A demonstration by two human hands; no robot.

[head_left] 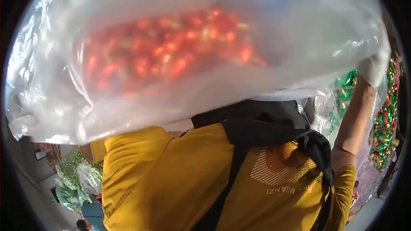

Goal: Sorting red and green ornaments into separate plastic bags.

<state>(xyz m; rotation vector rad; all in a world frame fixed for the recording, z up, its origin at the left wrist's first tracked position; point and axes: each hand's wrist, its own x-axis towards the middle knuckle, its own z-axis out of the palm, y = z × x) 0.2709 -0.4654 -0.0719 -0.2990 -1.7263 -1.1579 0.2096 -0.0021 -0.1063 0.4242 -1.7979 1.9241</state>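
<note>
A large clear plastic bag (239, 81) is held up close in front of me and fills the upper part of the head view. Through its cloudy film shows a blurred mass of shiny red pieces (171, 49) with gold glints; their exact kind cannot be made out. At the bag's right edge is my right hand (371, 69) in a white glove, closed on the plastic, its fingers mostly lost against the film. My bare right forearm rises to it from a yellow sleeve. The left hand is hidden behind the bag.
To the right lie heaps of shiny red, green and gold pieces (383, 128). Green pieces in clear plastic (344, 90) show beneath my right forearm. Bags of green pieces (70, 169) stand at the lower left. The raised bag blocks the view ahead.
</note>
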